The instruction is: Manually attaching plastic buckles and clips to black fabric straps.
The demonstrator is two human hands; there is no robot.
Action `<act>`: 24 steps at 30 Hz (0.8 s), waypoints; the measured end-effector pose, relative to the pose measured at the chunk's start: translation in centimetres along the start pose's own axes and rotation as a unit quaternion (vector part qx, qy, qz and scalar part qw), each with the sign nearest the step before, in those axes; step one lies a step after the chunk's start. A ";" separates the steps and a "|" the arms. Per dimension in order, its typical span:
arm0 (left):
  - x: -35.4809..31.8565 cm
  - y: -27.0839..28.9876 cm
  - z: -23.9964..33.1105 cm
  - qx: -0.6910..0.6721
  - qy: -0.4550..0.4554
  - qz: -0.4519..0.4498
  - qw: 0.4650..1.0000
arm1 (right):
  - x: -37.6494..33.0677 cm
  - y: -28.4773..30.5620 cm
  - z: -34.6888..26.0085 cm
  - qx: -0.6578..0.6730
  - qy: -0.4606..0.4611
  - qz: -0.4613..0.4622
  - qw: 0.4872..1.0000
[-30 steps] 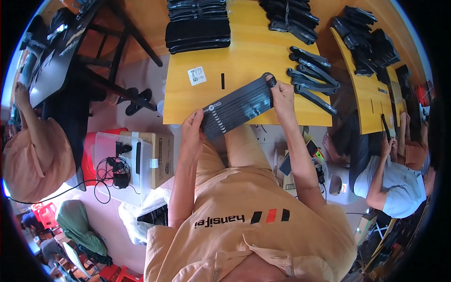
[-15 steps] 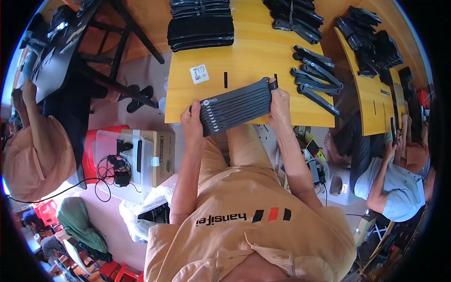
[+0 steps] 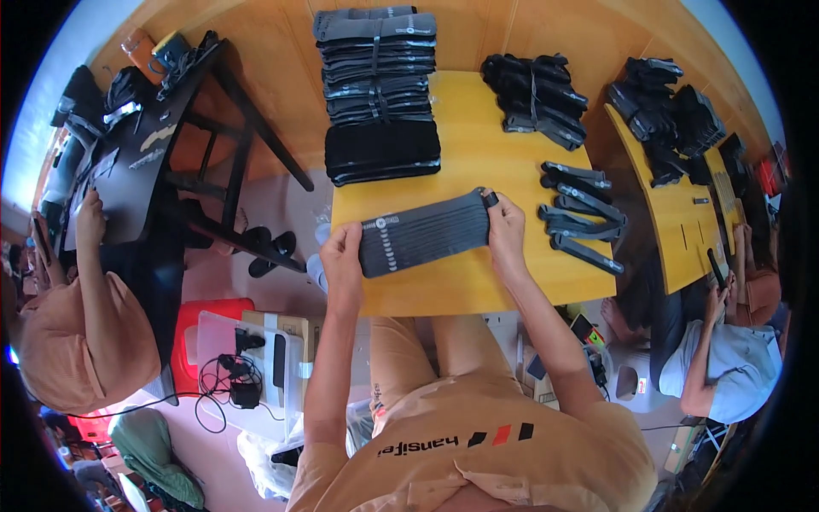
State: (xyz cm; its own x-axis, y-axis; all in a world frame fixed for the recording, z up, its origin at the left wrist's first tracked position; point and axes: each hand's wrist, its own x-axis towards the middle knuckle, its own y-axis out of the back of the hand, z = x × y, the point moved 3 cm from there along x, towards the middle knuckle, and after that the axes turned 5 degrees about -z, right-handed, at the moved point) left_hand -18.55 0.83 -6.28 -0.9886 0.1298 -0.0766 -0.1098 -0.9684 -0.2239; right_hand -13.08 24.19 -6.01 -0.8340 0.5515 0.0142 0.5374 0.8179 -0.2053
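Between my hands a bundle of dark grey fabric straps [image 3: 431,235] is stretched out above the near part of the yellow table [image 3: 465,294]. The straps lie side by side in a fan, with a row of white marks near the left end. My left hand [image 3: 343,256] pinches that end, thumb on top. At the other end, my right hand [image 3: 505,224] closes around the straps' narrow black tip. Several loose dark straps [image 3: 584,218] rest on the table to the right of my right hand. A tall stack of folded black and grey straps [image 3: 380,154] stands beyond the bundle.
Another tied black bundle [image 3: 536,101] lies at the table's far right. A person in orange-brown [image 3: 81,341] sits at a dark table [image 3: 149,171] on the left. On the right, others work at a second yellow table [image 3: 661,218]. A plastic box with cables [image 3: 247,375] stands lower left.
The view has tilted up, showing more of the stack and wall. My hands have carried the strap bundle farther over the table, and it now covers the white sticker that lay there.
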 end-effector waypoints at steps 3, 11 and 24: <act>5.5 0.7 1.6 0.092 -0.060 -0.002 0.994 | 4.1 -2.1 0.4 -0.080 0.036 0.008 0.996; 16.6 0.4 5.0 0.325 -0.180 0.082 0.925 | 13.1 -7.0 0.8 -0.266 0.124 0.065 0.954; 20.0 -0.1 2.7 0.489 -0.199 0.126 0.840 | 14.9 -8.4 2.9 -0.458 0.096 0.073 0.881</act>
State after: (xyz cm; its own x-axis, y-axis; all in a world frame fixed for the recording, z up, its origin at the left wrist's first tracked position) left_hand -38.56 2.93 -5.20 -0.9276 0.0017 0.3735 0.2688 -0.6912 0.6708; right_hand -30.35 25.07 -6.95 -0.7584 0.6071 0.2371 0.5864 0.4768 0.6548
